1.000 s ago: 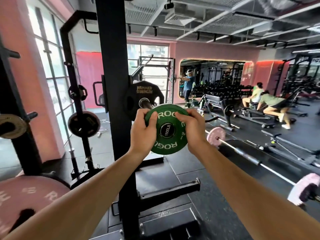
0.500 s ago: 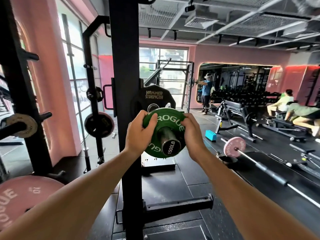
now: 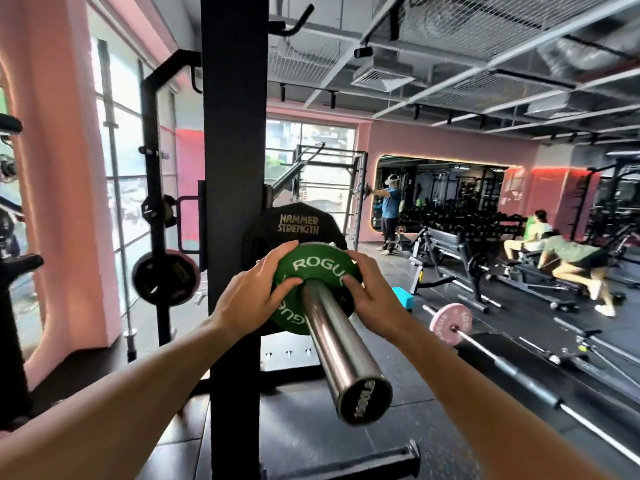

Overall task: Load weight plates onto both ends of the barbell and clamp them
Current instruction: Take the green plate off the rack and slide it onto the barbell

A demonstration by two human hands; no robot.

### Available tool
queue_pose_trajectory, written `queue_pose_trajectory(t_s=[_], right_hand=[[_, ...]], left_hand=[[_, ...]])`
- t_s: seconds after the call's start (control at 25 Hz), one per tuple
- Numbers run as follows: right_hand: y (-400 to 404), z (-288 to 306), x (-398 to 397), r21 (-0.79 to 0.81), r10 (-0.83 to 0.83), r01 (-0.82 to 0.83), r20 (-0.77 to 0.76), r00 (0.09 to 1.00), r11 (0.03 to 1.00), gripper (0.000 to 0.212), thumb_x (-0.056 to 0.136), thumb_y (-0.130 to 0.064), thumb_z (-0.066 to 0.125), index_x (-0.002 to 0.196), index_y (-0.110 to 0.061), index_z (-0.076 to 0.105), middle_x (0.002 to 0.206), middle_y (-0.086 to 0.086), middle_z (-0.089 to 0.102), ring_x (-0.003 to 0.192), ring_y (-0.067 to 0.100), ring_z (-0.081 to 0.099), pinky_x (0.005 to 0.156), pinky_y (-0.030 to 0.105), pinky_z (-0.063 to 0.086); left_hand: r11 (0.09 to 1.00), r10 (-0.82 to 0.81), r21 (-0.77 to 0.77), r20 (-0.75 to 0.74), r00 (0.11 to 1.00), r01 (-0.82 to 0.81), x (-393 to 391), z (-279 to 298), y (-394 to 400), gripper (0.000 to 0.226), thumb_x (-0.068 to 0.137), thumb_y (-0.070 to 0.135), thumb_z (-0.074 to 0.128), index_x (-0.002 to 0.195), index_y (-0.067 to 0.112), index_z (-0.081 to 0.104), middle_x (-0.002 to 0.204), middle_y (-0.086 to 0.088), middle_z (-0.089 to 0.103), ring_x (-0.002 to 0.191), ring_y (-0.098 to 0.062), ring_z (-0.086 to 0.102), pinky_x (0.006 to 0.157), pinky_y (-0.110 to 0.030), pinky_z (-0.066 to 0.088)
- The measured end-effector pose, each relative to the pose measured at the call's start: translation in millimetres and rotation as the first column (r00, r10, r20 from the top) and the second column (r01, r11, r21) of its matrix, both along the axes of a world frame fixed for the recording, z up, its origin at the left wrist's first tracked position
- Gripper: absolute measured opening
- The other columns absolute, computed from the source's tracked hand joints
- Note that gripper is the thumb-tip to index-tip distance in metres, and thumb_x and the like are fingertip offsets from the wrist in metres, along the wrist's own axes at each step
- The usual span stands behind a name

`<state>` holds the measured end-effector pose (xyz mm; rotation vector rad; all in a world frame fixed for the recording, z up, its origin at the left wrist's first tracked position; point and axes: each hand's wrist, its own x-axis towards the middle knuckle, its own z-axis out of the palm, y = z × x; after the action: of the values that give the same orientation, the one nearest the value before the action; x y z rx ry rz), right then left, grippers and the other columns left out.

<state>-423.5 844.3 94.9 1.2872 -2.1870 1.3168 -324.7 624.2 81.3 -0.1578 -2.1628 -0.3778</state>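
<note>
Green plate (image 3: pixel 313 268) sits threaded on the barbell sleeve (image 3: pixel 341 344), whose long axis points back toward the camera. Left hand (image 3: pixel 258 294) and right hand (image 3: pixel 372 296) clasp its opposite rims, equally near, just before the black plate (image 3: pixel 298 223).

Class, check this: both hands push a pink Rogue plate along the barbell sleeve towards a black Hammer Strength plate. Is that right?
Not quite. The head view shows the Rogue plate is green, not pink. Both the left hand and right hand do push it along the barbell sleeve towards the black Hammer Strength plate.
</note>
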Motion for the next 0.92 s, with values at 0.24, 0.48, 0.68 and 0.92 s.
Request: queue_pose_trajectory(t_s=[0.24, 0.48, 0.68, 0.92], right_hand=[[-39.4, 5.8, -53.2, 0.042, -0.082, 0.091, -0.171, 0.982, 0.995, 0.041, 0.101, -0.007, 0.055, 0.141, -0.004, 0.048, 0.131, 0.017, 0.056, 0.119, 0.026, 0.053, 0.105, 0.041, 0.042], [-69.5, 17.3, -89.7, -0.015, -0.048, 0.046, -0.235, 0.971, 0.999, 0.046, 0.096, -0.009, 0.062, 0.14, -0.022, 0.054, 0.123, -0.002, 0.058, 0.109, 0.012, 0.055, 0.095, 0.026, 0.045], [-72.0, 23.3, -114.4, 0.055, -0.068, 0.101, -0.425, 0.903, 0.993, 0.045, 0.095, -0.021, 0.067, 0.139, -0.021, 0.059, 0.12, 0.005, 0.053, 0.108, 0.022, 0.055, 0.089, 0.031, 0.049], [-84.4, 26.0, -125.4, 0.009, -0.083, 0.093, -0.383, 0.92, 0.996, 0.044, 0.089, -0.015, 0.075, 0.133, -0.013, 0.066, 0.117, 0.012, 0.053, 0.111, 0.029, 0.054, 0.094, 0.036, 0.049]], left_hand=[[0.998, 0.035, -0.059, 0.032, 0.999, -0.033, -46.6, 4.4, -42.6, 0.068, 0.096, 0.064, 0.042, 0.154, 0.033, 0.027, 0.124, -0.003, 0.057, 0.101, -0.025, 0.065, 0.089, -0.045, 0.055], [0.81, 0.343, -0.524, 0.059, 0.938, -0.263, -61.1, 18.0, -86.9, 0.119, 0.063, 0.094, 0.052, 0.159, 0.036, 0.013, 0.148, -0.014, 0.036, 0.14, -0.034, 0.031, 0.113, -0.06, 0.029], [0.737, 0.48, -0.558, 0.034, 0.877, -0.382, -76.8, 20.8, -90.8, 0.124, 0.058, 0.096, 0.05, 0.16, 0.04, 0.007, 0.16, -0.022, 0.025, 0.151, -0.04, 0.017, 0.116, -0.069, 0.018], [0.704, 0.546, -0.538, -0.008, 0.838, -0.463, -87.0, 20.4, -87.4, 0.129, 0.052, 0.085, 0.073, 0.159, 0.04, 0.015, 0.161, -0.022, 0.025, 0.15, -0.041, 0.02, 0.114, -0.069, 0.023]])
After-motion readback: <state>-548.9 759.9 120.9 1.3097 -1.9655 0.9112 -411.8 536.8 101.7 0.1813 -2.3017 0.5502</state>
